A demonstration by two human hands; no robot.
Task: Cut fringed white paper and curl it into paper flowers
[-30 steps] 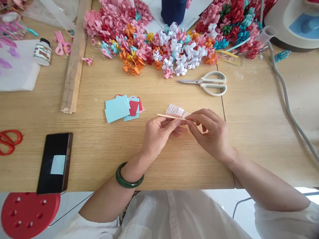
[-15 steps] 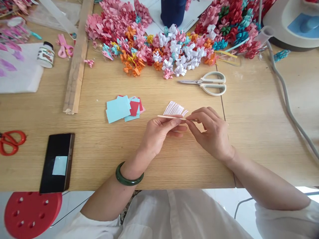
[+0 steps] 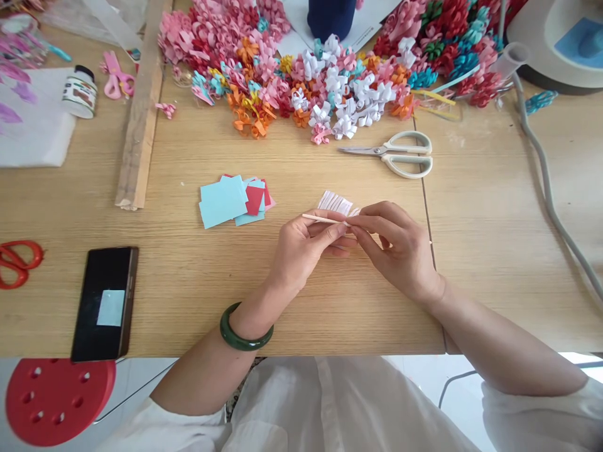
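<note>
My left hand (image 3: 311, 245) is closed, with thumb and fingers pinching a thin pale stick (image 3: 320, 218) that points out to the left. Against its fingertips, my right hand (image 3: 398, 251) pinches around the stick's other end, which the fingers hide. Behind the fingertips of both hands shows a white paper strip cut into a fringe (image 3: 335, 201); how it joins the stick is covered. Left of my hands lies a small pile of light blue, red and pink paper pieces (image 3: 222, 201). Scissors with pale handles (image 3: 407, 155) rest beyond my right hand.
A long heap of curled paper flowers (image 3: 282, 81) spans the back. At left are a wooden bar (image 3: 140, 138), a phone (image 3: 103, 314), red-handled scissors (image 3: 21, 263) and a small bottle (image 3: 80, 93). A grey cable (image 3: 541, 169) runs down the right side.
The stick has tilted, its left end now higher than its right. The fringe shows slightly further right, behind the fingertips. Both hands keep their pinch; the whole view has shifted a little.
</note>
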